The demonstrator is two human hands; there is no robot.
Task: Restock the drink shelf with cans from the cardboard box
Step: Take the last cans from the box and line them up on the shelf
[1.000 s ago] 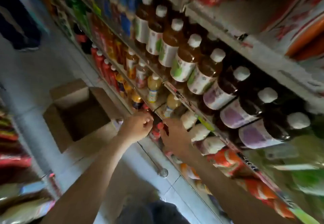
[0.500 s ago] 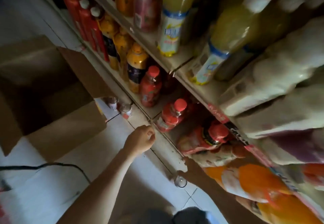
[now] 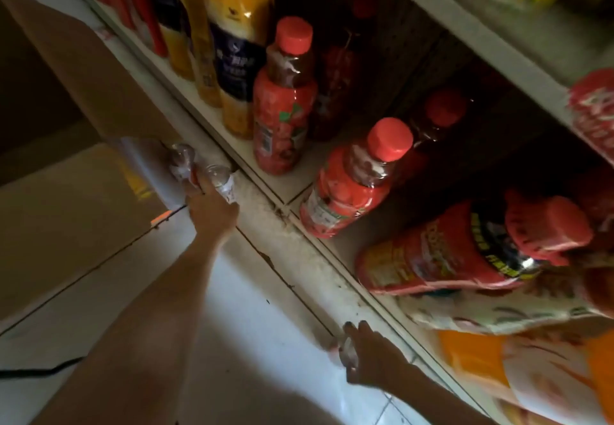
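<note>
Two small cans stand on the white floor tiles between the open cardboard box (image 3: 83,68) and the bottom drink shelf (image 3: 265,178). My left hand (image 3: 212,211) reaches down to them. Its fingers and thumb close round the nearer can (image 3: 222,181), and the other can (image 3: 182,158) stands just behind. Closer to me, my right hand (image 3: 368,358) grips a third can (image 3: 345,353) on the floor by the shelf's base. The view is dark and blurred, so the can labels cannot be read.
The bottom shelf holds red-capped red bottles (image 3: 282,98) and tall orange and dark-labelled bottles (image 3: 232,42) further left. Large red bottles (image 3: 448,251) and orange packs (image 3: 531,374) lie at right. A black cable (image 3: 40,369) runs over the floor at left.
My view dropped from the upper shelves to floor level. My left hand moved forward onto the cans beside the box. My right hand came down to the can by the shelf base.
</note>
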